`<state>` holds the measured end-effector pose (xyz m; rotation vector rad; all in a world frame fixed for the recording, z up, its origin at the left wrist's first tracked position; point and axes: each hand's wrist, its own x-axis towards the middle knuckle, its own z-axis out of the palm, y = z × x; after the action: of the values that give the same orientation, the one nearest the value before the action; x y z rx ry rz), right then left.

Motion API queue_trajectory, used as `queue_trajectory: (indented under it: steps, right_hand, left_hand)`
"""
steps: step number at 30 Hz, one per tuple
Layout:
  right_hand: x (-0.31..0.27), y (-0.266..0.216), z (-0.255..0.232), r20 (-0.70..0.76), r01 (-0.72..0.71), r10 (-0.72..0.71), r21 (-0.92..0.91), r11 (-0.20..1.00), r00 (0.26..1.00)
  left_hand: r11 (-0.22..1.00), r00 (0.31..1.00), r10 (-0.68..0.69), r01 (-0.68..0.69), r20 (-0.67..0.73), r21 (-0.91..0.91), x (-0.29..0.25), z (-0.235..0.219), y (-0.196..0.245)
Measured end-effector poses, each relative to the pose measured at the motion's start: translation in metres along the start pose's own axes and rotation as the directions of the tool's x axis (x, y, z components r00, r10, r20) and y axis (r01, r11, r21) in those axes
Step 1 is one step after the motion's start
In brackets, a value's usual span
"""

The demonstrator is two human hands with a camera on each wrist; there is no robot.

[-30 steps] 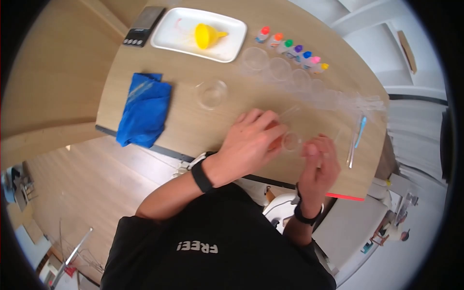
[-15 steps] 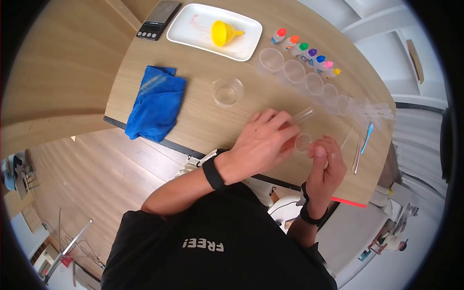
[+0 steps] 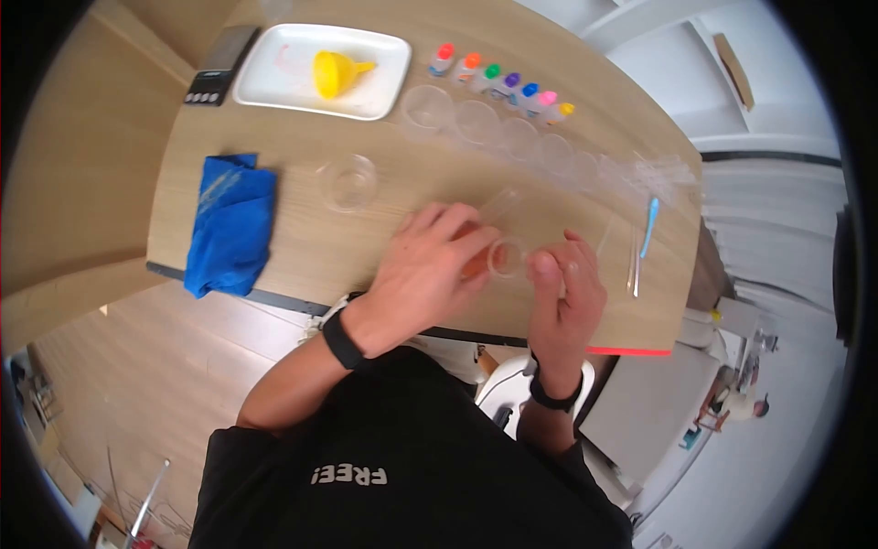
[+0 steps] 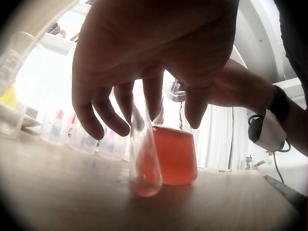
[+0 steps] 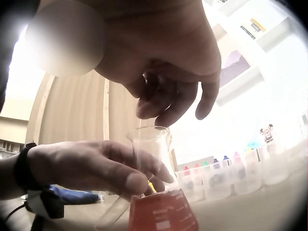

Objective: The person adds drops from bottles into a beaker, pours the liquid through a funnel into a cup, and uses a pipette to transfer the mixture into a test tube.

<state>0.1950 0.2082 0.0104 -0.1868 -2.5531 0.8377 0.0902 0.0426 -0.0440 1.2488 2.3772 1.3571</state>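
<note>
A conical flask (image 4: 175, 156) with red liquid stands on the table; its round mouth (image 3: 506, 257) shows from above. My left hand (image 3: 423, 265) grips its neck between thumb and fingers. Beside the flask is a tilted clear test tube (image 4: 146, 168), below the left fingers in the left wrist view; its upper end (image 3: 501, 203) shows past the hand from above. My right hand (image 3: 569, 288) is just right of the flask mouth. Its curled fingers (image 5: 166, 101), close over the rim, pinch a small clear object (image 3: 573, 268), mostly hidden, whose kind I cannot tell.
Several clear cups (image 3: 477, 123) stand in a row before small bottles with coloured caps (image 3: 512, 84). A blue cloth (image 3: 230, 224), a clear dish (image 3: 349, 183), a scale (image 3: 219, 69) and a white tray (image 3: 389, 96) with a yellow funnel (image 3: 334, 73) are left; a blue-handled tool (image 3: 649, 227) is right.
The head view has swung, so the table appears shifted left. Both hands keep about the same places around the flask; one right finger now sticks up more.
</note>
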Motion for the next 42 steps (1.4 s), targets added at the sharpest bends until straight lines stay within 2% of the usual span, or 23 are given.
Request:
queue_trajectory:
  steps: [1, 4, 7, 13, 16, 19, 22, 27, 30, 33, 36, 39, 42]
  right_hand:
    - [0.0, 0.001, -0.001, -0.029, -0.011, 0.01, -0.043, 0.999, 1.0]
    - [0.005, 0.001, -0.004, 0.05, 0.055, -0.06, 0.088, 0.995, 0.997]
    - [0.004, -0.002, -0.004, -0.004, -0.012, 0.012, 0.046, 0.999, 1.0]
    - [0.003, -0.002, -0.004, 0.014, 0.072, -0.072, 0.037, 0.997, 0.997]
    - [0.004, -0.003, 0.0, -0.067, 0.049, -0.052, -0.049, 0.998, 0.996]
    - [0.004, -0.005, -0.002, 0.046, 0.094, -0.097, 0.062, 0.994, 0.994]
    - [-0.002, 0.001, 0.002, -0.101, 0.073, -0.073, -0.011, 0.997, 0.992]
    - [-0.01, -0.001, 0.003, -0.068, -0.057, 0.054, -0.041, 0.998, 0.996]
    - [-0.001, -0.006, 0.012, -0.14, 0.0, -0.008, -0.055, 0.999, 0.99]
    - [-0.003, -0.003, 0.009, -0.032, 0.033, -0.03, 0.102, 0.994, 0.999]
    - [-0.003, -0.005, 0.006, -0.106, -0.044, 0.049, 0.047, 0.998, 0.993]
    - [-0.002, -0.007, -0.003, -0.053, 0.047, -0.044, 0.064, 0.997, 0.998]
    - [-0.013, -0.007, -0.016, -0.289, 0.114, -0.072, 0.133, 0.984, 0.955]
  left_hand:
    - [1.0, 1.0, 0.006, -0.006, -0.003, 0.0, 0.001, 0.001, 0.0]
    - [1.0, 1.0, 0.018, -0.018, 0.009, 0.008, 0.0, 0.004, -0.002]
    - [1.0, 1.0, 0.002, -0.002, 0.012, 0.008, 0.0, 0.005, -0.001]
    - [0.999, 1.0, 0.015, -0.016, 0.025, 0.04, 0.002, 0.002, 0.0]
    - [0.999, 1.0, 0.016, -0.016, 0.011, 0.051, 0.004, -0.002, 0.004]
    - [0.998, 1.0, 0.006, -0.007, 0.009, 0.056, 0.003, -0.001, 0.005]
    - [0.998, 0.999, 0.032, -0.031, -0.018, 0.054, 0.002, 0.001, 0.001]
    - [0.999, 0.999, 0.014, -0.012, -0.045, 0.049, -0.002, 0.008, -0.003]
    - [0.999, 0.999, 0.008, -0.007, -0.042, 0.034, -0.002, 0.007, -0.002]
    - [0.999, 1.0, 0.002, -0.001, -0.022, 0.045, -0.002, 0.005, -0.001]
    - [0.999, 1.0, 0.001, -0.001, 0.011, 0.035, -0.002, 0.002, -0.002]
    - [0.999, 1.0, -0.005, 0.005, -0.001, 0.032, -0.001, 0.004, -0.002]
    - [0.999, 1.0, -0.018, 0.017, 0.014, 0.038, -0.001, 0.003, -0.001]
